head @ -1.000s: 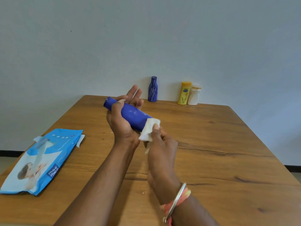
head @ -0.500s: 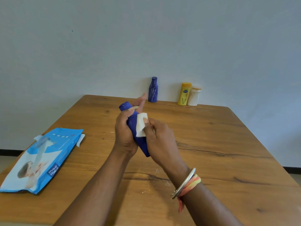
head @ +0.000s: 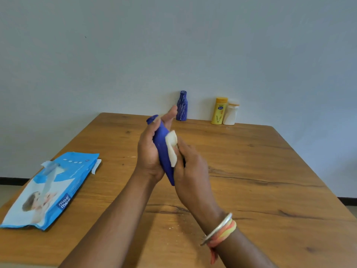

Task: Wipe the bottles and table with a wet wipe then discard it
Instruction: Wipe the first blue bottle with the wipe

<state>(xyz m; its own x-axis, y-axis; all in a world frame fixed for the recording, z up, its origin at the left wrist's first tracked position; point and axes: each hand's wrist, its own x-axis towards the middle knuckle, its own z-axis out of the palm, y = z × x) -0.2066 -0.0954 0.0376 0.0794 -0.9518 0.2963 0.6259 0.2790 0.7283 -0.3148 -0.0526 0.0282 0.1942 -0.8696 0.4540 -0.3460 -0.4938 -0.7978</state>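
My left hand (head: 149, 153) grips a dark blue bottle (head: 162, 144) above the middle of the wooden table (head: 251, 180), cap end pointing up and away. My right hand (head: 190, 171) holds a folded white wet wipe (head: 171, 147) and presses it against the bottle's side. The bottle's lower end shows between the two hands. Against the far wall stand a small patterned blue bottle (head: 181, 106), a yellow bottle (head: 219, 110) and a white bottle (head: 230, 113).
A blue wet-wipe pack (head: 48, 188) lies flat near the table's left edge, its flap peeled open. A pale wall runs behind the table. Small white specks dot the wood near my forearms.
The bottle has swung from lying sideways to nearly upright in my left hand. My right hand slid the wipe from the bottle's base up onto its side.
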